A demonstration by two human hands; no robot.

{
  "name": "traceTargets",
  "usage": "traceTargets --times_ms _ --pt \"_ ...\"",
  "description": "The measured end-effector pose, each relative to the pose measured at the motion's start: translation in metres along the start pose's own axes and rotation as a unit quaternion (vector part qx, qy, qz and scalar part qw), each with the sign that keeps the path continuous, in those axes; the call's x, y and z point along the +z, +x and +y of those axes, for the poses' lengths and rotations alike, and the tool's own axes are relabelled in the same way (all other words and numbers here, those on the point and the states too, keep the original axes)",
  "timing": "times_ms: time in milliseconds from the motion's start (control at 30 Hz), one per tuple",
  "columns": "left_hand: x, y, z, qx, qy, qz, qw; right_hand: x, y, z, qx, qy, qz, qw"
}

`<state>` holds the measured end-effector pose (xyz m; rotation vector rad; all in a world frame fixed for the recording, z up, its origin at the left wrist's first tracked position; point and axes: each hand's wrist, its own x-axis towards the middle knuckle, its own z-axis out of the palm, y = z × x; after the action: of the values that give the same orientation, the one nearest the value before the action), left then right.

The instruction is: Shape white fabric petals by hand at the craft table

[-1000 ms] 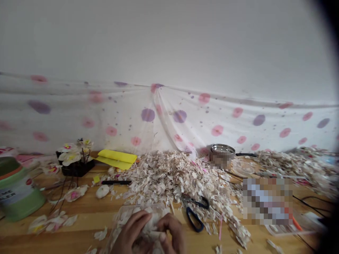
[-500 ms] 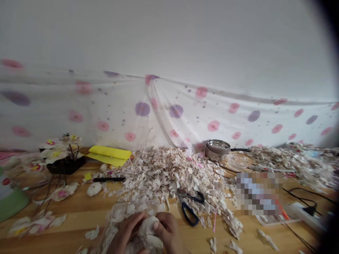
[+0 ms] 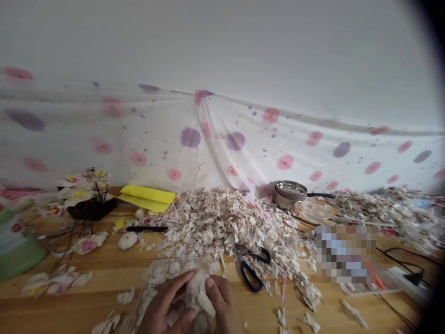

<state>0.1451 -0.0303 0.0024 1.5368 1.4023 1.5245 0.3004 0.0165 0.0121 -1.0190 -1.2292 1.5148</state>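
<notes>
Petals [image 3: 196,290] pinched between hands [image 3: 189,304], over tray [image 3: 156,283]

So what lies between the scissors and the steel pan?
In the head view, part of the heap of pale scraps lies between the scissors and the steel pan.

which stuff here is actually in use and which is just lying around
In use: left hand, right hand, white petals held between them, clear tray.

Lying about: scissors, black pen, yellow paper, steel pan, green tub.

Both hands [image 3: 189,304] cut off by bottom edge.
</notes>
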Motion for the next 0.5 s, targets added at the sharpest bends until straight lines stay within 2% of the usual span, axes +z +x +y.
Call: traceTargets --times_ms 133,200,333,433,500 --pt "-0.001 0.004 0.002 -0.047 -0.037 0.005 0.998 -0.005 -0.003 0.001 -0.08 -0.061 -0.045 0.994" --pt "-0.002 0.005 0.002 -0.059 -0.057 -0.018 0.997 -0.008 -0.003 0.003 -0.102 -0.082 -0.064 0.989" --pt "-0.003 0.004 0.003 -0.07 -0.089 -0.027 0.993 -0.019 0.0 0.012 -0.124 -0.104 -0.082 0.983" --pt "-0.002 0.002 0.003 -0.066 -0.065 -0.04 0.995 -0.026 0.003 0.017 -0.132 -0.117 -0.092 0.98" --pt "0.0 0.001 0.004 -0.068 -0.058 -0.027 0.996 -0.027 0.006 0.021 -0.13 -0.124 -0.091 0.98"
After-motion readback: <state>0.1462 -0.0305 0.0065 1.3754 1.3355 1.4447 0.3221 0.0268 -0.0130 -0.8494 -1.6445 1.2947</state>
